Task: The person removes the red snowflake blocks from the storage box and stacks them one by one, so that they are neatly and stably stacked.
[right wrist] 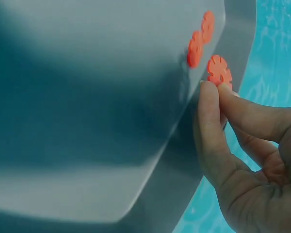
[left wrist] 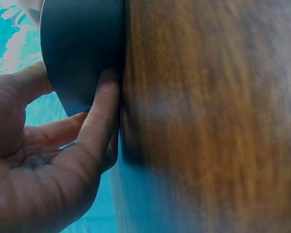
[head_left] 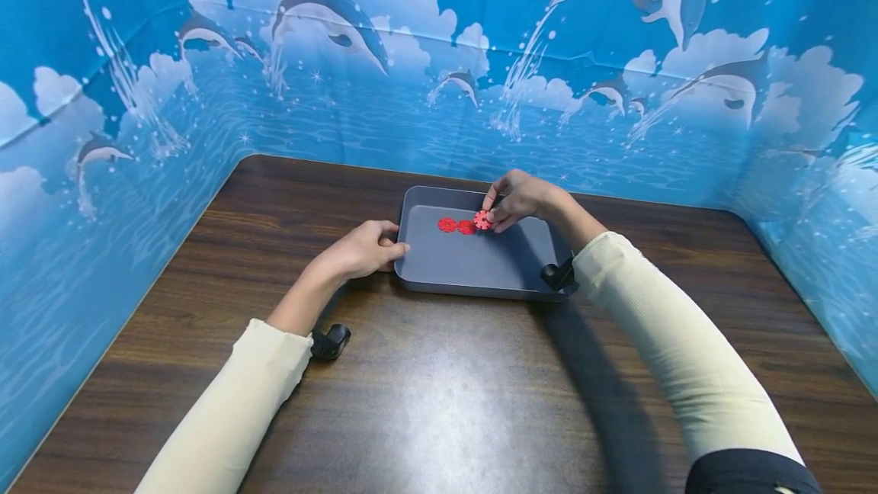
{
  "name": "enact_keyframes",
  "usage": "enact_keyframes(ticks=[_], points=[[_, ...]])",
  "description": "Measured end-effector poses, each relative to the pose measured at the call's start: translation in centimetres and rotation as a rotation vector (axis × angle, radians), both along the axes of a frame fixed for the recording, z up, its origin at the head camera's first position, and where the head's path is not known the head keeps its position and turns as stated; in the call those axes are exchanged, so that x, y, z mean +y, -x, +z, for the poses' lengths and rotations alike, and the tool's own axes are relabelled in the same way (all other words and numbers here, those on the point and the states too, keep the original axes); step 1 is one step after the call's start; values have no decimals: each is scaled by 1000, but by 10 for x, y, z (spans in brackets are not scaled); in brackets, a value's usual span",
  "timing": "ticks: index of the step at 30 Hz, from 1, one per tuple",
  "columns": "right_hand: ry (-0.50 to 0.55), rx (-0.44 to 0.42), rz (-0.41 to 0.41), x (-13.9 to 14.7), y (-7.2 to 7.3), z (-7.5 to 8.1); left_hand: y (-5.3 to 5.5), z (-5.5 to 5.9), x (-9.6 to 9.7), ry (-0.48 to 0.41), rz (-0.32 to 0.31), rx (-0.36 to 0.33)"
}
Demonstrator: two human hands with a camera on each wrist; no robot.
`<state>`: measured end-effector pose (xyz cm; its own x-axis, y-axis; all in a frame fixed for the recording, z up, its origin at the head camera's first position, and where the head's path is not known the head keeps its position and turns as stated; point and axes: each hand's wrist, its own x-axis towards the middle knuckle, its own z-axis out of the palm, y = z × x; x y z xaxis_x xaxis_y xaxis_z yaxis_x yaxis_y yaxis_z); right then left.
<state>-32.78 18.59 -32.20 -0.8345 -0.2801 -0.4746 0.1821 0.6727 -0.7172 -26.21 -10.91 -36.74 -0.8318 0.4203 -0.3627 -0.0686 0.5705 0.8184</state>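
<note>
A grey rectangular tray [head_left: 473, 269] lies on the table. My left hand [head_left: 363, 250] holds its left side, and the left wrist view shows the thumb over the rim and fingers against the outer wall [left wrist: 82, 48]. Between thumb and index finger, my right hand [head_left: 517, 200] pinches a red notched plastic disc [right wrist: 218, 71] above the tray. Two more red notched discs, one on the left [head_left: 447, 225] and one on the right [head_left: 466, 227], lie side by side on the tray's floor, just left of the held one.
The dark wood-grain table [head_left: 357, 402] extends around the tray. Behind it and at both sides hangs a blue curtain [head_left: 411, 120] printed with dolphins. Black wrist-worn devices, one on the left [head_left: 331, 342] and one on the right [head_left: 557, 274], jut from beneath the cuffs; the right one is over the tray's corner.
</note>
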Motion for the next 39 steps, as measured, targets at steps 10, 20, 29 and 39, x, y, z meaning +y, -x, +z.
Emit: enact_keyframes(ticks=[10, 20, 29, 39], points=[[-54, 22, -11, 38, -4, 10, -2, -1, 0, 14, -13, 1], [-170, 76, 12, 87, -14, 24, -1, 0, -2, 13, -18, 9], [-292, 96, 10, 130, -23, 24, -2, -1, -1, 6, -21, 15], [-171, -15, -119, 170, -39, 9, -2, 0, 1, 6, -11, 18]])
